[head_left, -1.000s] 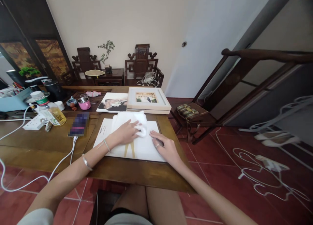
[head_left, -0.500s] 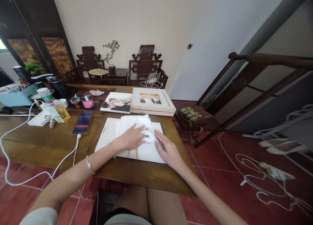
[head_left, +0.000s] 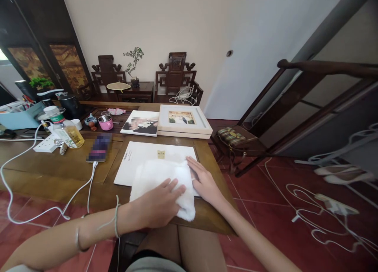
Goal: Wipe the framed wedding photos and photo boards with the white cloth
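A white towel (head_left: 161,181) lies folded over the near part of a flat white panel (head_left: 141,152) on the wooden table. My left hand (head_left: 161,203) presses down on the towel near the table's front edge, its fingers slightly bent over the cloth and its thumb hidden. The towel's near corner hangs past the panel. Along the panel's right edge rests my right hand (head_left: 205,181), fingers stretched out and touching the rim beside the towel. A small gold-coloured plate (head_left: 161,154) shows on the panel just beyond the towel.
Behind the panel stand a framed picture on a box (head_left: 183,122) and a photo print (head_left: 140,123). To the left are a phone (head_left: 99,148) on a white cable, a bottle (head_left: 66,128), a power strip (head_left: 47,143) and a pink cup (head_left: 105,123). A chair (head_left: 251,142) holds a plaid bag.
My left hand has drawn the towel toward me across the panel, uncovering the gold-coloured plate near its far edge. My right hand has stayed at the panel's right edge.
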{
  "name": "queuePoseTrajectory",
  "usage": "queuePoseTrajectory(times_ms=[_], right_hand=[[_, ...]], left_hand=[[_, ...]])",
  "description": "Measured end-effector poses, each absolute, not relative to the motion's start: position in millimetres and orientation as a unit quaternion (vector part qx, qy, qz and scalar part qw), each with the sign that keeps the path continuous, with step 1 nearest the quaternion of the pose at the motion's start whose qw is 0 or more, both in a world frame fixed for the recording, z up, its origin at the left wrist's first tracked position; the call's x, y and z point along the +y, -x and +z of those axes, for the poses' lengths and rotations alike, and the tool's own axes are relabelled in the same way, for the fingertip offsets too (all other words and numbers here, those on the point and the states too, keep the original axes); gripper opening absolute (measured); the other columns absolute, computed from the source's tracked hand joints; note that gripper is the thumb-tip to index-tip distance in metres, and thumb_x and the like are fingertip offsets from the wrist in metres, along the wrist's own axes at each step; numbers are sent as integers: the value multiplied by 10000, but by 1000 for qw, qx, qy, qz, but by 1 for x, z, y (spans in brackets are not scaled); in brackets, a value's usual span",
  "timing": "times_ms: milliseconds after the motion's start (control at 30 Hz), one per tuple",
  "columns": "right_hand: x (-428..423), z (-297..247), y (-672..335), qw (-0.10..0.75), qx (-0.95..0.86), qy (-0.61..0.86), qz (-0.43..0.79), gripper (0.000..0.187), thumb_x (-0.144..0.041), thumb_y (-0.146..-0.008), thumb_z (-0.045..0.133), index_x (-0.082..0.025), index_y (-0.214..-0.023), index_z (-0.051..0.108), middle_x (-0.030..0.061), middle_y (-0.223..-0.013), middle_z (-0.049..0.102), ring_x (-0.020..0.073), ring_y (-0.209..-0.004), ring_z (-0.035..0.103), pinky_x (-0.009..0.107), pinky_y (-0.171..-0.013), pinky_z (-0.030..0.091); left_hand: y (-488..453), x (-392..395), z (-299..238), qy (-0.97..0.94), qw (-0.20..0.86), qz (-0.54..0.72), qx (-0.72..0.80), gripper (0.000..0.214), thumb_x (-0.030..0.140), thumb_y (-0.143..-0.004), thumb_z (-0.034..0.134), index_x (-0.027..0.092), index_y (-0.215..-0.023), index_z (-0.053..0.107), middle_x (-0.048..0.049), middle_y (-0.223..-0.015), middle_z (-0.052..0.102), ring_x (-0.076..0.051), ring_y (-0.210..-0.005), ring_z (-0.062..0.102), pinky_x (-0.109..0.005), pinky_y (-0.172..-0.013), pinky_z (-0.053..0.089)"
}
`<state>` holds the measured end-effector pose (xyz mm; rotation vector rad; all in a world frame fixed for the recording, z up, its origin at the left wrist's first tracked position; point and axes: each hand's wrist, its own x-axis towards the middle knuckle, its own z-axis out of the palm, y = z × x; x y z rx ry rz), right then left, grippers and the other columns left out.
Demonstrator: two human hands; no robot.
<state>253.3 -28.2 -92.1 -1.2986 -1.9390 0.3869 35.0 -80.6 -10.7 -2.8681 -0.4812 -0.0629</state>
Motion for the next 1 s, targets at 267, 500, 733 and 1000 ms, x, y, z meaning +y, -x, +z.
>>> queuePoseTrajectory(times_ms=[267,500,733,1000], right_hand=[[-29,-92,-251,382,-753,519,136,436,-299,-904,417,-128,-1268,584,153,-1358,533,264,-1306,449,518,-1112,332],[-30,-91,-251,384,-748,521,147,444,-308,-904,421,-129,-1279,576,146,-1367,526,265,-1312,442,517,-1117,326],[-28,-93,-250,387,-748,516,154,448,-300,-902,420,-122,-1285,570,151,-1375,516,262,-1323,426,512,-1122,319],[-28,-95,-250,392,-744,519,154,445,-312,-910,421,-130,-1288,569,147,-1374,518,264,-1323,426,524,-1122,312]], left_hand=[[-43,14,-3,969,14,-8,-246,218,194,-907,489,160,-1044,656,-100,-1296,576,-251,-1253,480,-371,-1053,353],[-19,61,8,924,-92,-78,-362,358,341,-991,360,142,-1035,654,-74,-1063,690,-207,-960,621,-292,-894,429],[42,34,0,912,-75,-68,-396,316,328,-971,403,173,-1102,644,-80,-1330,565,-262,-1280,451,-397,-1061,345],[52,-58,7,949,-104,-40,-293,317,113,-905,456,266,-1083,669,33,-1484,386,-178,-1439,187,-410,-1195,141]])
